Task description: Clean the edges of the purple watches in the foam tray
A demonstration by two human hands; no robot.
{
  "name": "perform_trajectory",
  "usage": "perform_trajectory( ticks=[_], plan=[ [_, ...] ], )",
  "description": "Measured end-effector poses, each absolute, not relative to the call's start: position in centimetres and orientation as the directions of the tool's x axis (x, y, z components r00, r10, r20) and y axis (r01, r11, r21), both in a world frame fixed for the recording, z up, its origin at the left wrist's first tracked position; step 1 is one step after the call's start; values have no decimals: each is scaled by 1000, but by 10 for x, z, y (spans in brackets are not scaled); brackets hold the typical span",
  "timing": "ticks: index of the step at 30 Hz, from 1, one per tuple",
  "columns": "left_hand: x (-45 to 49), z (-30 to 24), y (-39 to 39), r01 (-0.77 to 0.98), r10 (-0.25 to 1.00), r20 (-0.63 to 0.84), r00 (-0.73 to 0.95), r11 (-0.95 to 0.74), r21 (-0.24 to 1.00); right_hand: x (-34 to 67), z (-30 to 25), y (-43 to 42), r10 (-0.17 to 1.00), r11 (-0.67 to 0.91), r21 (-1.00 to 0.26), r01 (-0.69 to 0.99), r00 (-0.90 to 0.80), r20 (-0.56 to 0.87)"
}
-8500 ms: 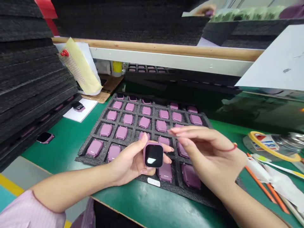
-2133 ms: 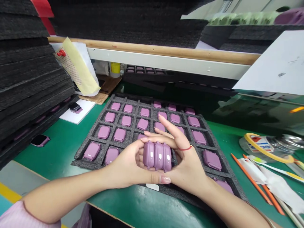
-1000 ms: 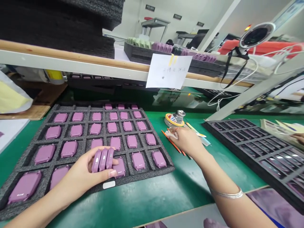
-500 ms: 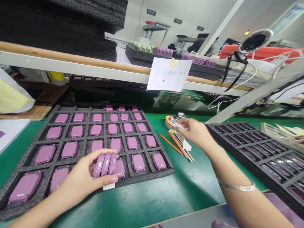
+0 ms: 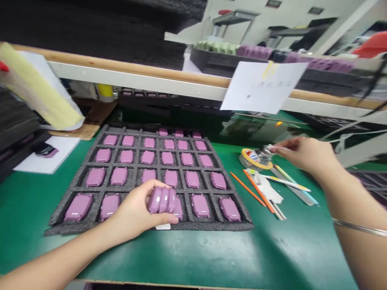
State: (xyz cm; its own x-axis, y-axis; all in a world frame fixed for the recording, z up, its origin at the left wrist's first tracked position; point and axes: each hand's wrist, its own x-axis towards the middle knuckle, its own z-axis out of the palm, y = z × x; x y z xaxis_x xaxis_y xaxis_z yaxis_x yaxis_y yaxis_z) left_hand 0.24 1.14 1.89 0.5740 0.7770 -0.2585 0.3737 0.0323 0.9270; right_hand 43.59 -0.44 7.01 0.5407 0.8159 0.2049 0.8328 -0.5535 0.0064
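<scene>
My left hand (image 5: 142, 211) is closed around a row of three purple smartwatch cases (image 5: 163, 200), held on edge side by side over the front of a dark foam tray (image 5: 211, 226). Similar purple cases (image 5: 200, 205) lie singly in the tray's compartments. At the right, my right hand (image 5: 302, 153) has its fingertips pinched together at a small metal-topped container (image 5: 266, 152). A bit of white, like tissue, shows at those fingertips, blurred. The container stands by a roll of yellow-edged tape (image 5: 250, 159).
Orange sticks (image 5: 248, 188), other thin tools and a crumpled white scrap (image 5: 269, 188) lie on the green table (image 5: 211, 257). A paper sign (image 5: 263, 86) hangs from the shelf edge (image 5: 145, 76). White paper (image 5: 50, 153) lies left; another dark tray (image 5: 370, 181) is at right.
The view has swung right. My right hand has moved from above the tape roll to the metal-topped container, the white bit still at its fingertips. My left hand keeps the three cases.
</scene>
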Motion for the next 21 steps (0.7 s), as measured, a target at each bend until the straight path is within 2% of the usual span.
perform_trajectory(
  ticks=[3,6,8,9,10,11,12,13,14,16,18,21],
  plan=[
    [1,18,10,354,768,-269,581,60,933,432,78,6,806,-574,-3,819,566,176],
    [1,19,9,334,762,-281,583,91,938,411,81,12,796,-582,6,813,568,209],
    [1,19,9,339,758,-286,586,92,936,380,77,8,826,-505,-61,861,502,256],
    [1,19,10,349,758,-288,585,86,933,359,74,5,848,-430,-147,891,454,273],
    [1,19,10,362,758,-290,584,77,929,336,69,0,895,-281,-254,925,348,277],
    [1,19,10,375,759,-290,582,66,925,312,65,-6,946,-59,-366,929,169,276],
    [1,19,11,384,763,-285,580,53,922,288,61,-12,947,209,-444,871,-66,315],
    [1,19,11,393,766,-278,580,36,919,265,58,-17,891,438,-460,773,-302,340],
    [1,18,11,400,765,-272,584,20,916,245,56,-21,811,585,-475,657,-468,352],
    [0,19,11,398,753,-260,604,-2,918,216,56,-24,679,729,-475,494,-609,409],
    [0,19,12,373,733,-248,633,-8,928,202,56,-20,608,789,-420,449,-667,430],
    [-1,19,13,350,707,-240,665,-11,937,201,52,-7,562,823,-380,423,-707,430]
  ],
)
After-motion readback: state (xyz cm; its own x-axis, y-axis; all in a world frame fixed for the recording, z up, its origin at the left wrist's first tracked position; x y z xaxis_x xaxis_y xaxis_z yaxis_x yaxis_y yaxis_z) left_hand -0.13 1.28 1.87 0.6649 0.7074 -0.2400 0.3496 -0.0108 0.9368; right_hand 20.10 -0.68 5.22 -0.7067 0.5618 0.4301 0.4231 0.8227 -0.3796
